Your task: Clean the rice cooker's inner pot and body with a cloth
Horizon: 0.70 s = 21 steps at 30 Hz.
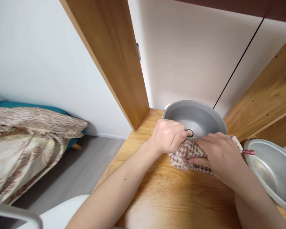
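Observation:
A rice cooker body (193, 109) with a grey inside wall stands on the wooden surface; its bottom shows a round metal disc (189, 133) in the middle. My left hand (169, 136) is closed in a fist on the cooker's near-left rim, thumb toward the inside. With bent fingers, my right hand (215, 152) presses a brown-and-cream patterned cloth (183, 156) against the near side and rim. The cloth bunches between both hands and has a red tag (249, 152). It hides the cooker's front.
To the right lies a silver inner pot (276, 171), tilted. Wooden posts (114, 57) and a board (264, 82) frame the white back wall (186, 57). Down at the left are a fabric-covered seat (28, 146), grey floor and a white chair (59, 211).

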{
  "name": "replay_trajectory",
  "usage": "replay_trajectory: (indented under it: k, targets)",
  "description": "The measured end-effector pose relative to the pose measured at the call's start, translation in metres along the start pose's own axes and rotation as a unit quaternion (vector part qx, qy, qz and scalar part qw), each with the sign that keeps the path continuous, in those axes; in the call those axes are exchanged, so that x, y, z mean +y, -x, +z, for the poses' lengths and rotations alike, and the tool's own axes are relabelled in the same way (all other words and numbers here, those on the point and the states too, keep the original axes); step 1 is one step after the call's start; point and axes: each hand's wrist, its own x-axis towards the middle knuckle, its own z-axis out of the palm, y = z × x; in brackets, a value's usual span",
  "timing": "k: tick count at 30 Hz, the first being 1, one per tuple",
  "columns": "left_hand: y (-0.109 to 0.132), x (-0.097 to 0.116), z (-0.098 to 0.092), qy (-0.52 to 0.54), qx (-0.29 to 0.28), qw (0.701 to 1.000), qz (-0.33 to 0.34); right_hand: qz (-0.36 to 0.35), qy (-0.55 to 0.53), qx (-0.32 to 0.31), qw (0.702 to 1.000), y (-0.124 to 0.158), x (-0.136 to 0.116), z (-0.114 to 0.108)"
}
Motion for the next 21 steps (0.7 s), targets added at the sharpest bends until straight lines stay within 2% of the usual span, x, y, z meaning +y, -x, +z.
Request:
replay_trajectory:
  k: [3, 5, 13, 21]
  targets:
    - [-0.001, 0.001, -0.002, -0.003, -0.016, 1.0, -0.006, 0.004, 0.012, 0.04, 0.999, -0.001, -0.009, 0.011]
    - [-0.001, 0.0, -0.003, -0.005, -0.025, 1.0, -0.006, 0.009, 0.009, 0.045, 0.999, -0.002, -0.011, 0.013]
    - [0.0, -0.002, -0.002, -0.002, -0.015, 1.0, -0.001, 0.009, -0.015, -0.047, 0.999, 0.003, 0.008, -0.01]
    - [0.0, 0.001, -0.001, -0.013, -0.013, 1.0, -0.006, 0.0, 0.026, 0.013, 1.0, -0.002, -0.006, 0.01]
